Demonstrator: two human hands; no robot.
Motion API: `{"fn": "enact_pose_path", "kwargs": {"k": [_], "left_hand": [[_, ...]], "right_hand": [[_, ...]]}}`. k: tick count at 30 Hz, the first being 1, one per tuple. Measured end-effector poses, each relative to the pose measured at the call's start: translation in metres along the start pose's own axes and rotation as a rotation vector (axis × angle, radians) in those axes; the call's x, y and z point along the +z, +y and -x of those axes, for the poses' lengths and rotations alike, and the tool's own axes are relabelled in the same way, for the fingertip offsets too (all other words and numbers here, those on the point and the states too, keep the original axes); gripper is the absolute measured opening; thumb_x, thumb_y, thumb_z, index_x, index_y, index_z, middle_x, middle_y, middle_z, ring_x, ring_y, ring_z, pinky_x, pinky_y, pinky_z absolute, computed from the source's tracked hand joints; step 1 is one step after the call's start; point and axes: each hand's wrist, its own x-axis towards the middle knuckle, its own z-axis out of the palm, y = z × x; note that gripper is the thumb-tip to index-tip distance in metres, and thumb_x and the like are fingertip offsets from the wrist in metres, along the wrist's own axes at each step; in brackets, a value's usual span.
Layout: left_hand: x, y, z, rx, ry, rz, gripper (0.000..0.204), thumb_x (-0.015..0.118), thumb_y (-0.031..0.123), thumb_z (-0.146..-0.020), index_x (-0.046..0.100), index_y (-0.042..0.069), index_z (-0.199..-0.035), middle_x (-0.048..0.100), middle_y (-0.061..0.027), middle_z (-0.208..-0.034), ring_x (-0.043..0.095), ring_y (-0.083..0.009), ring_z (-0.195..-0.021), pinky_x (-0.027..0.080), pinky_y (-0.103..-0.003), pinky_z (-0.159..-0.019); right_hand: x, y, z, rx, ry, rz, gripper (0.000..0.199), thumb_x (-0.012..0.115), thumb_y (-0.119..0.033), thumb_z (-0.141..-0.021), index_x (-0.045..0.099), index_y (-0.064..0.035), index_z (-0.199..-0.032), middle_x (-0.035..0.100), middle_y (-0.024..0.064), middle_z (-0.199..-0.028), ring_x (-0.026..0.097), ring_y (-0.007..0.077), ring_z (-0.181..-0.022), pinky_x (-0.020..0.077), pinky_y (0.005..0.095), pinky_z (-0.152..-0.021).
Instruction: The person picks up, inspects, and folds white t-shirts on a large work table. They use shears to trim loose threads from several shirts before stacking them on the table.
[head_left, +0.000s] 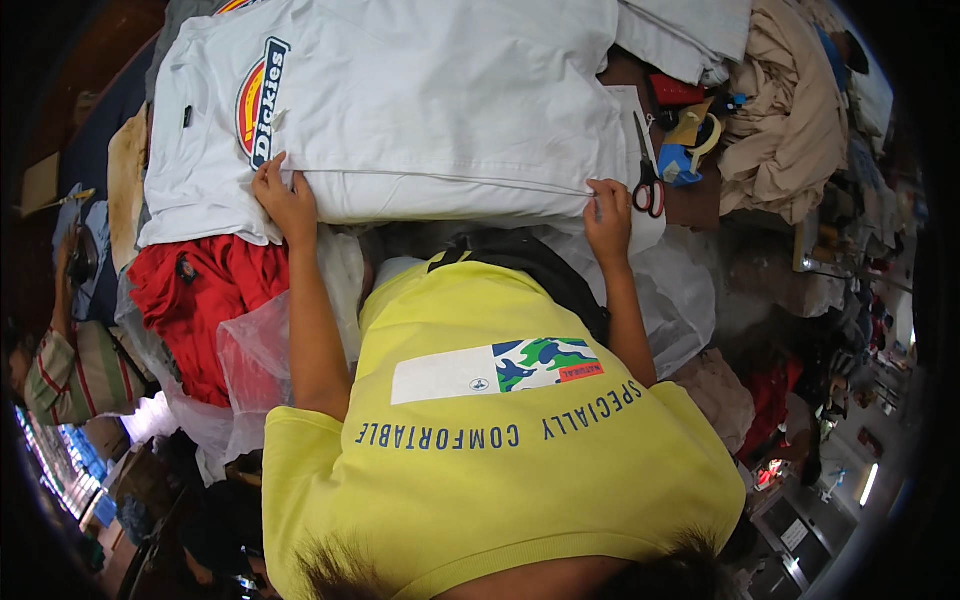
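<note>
Surface (690, 205): a dark work top, almost wholly covered with clothing; only a small bare patch is seen at the right, beside the scissors (647, 170), which have red handles and lie just right of the white shirt. A roll of tape (700, 135) and small blue and red items are crowded just beyond the scissors. A beige heap of cloth (790, 120) is piled at the far right. Red garments (200, 300) in clear plastic bags (250, 360) are stacked at the near left. A second person in a striped sleeve (75, 375) is seen at the left edge. The room beyond is dim and cluttered.

White shirt (420, 100): laid flat across the middle of the surface, a round coloured emblem at its left end, its near edge folded into a straight line.

Left hand (285, 200): pressed on the near fold at the left end of the shirt, fingers bent down onto the cloth; grip nearly closed, pinching the edge.

Right hand (608, 215): set on the same fold at its right end, fingers curled over the edge; grip likewise closed on the cloth.
</note>
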Motion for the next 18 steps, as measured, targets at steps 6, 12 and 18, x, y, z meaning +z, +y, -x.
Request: {"fn": "enact_pose_path", "kwargs": {"k": [6,12,18], "left_hand": [[0.000,0.006,0.000,0.210,-0.030,-0.146,0.036,0.058,-0.001,-0.072,0.063,0.014,-0.104,0.052,-0.0116,-0.114,0.047,-0.0306,-0.102,0.037,-0.041,-0.089],[-0.005,0.008,-0.016,0.298,-0.094,-0.120,0.035,0.055,-0.005,-0.070,0.063,0.011,-0.101,0.054,-0.0095,-0.115,0.047,-0.0300,-0.108,0.037,-0.041,-0.091],[-0.024,-0.008,-0.026,0.304,-0.281,-0.065,0.025,0.053,-0.002,-0.077,0.062,0.012,-0.096,0.062,-0.0037,-0.099,0.053,-0.0206,-0.104,0.028,-0.037,-0.097]], "right_hand": [[0.002,0.010,0.004,0.021,0.030,-0.068,0.025,0.060,-0.002,-0.073,0.056,-0.0055,-0.097,0.052,0.0110,-0.099,0.052,0.0298,-0.092,0.0426,0.0384,-0.079],[-0.002,0.004,0.000,-0.010,-0.008,0.017,0.017,0.059,-0.003,-0.075,0.061,-0.0069,-0.091,0.054,0.0080,-0.100,0.053,0.0270,-0.091,0.0437,0.0366,-0.078],[-0.018,0.021,-0.008,-0.080,-0.059,-0.082,0.013,0.054,-0.004,-0.080,0.060,-0.0043,-0.091,0.058,0.0079,-0.099,0.052,0.0265,-0.089,0.0413,0.0358,-0.082]]}}
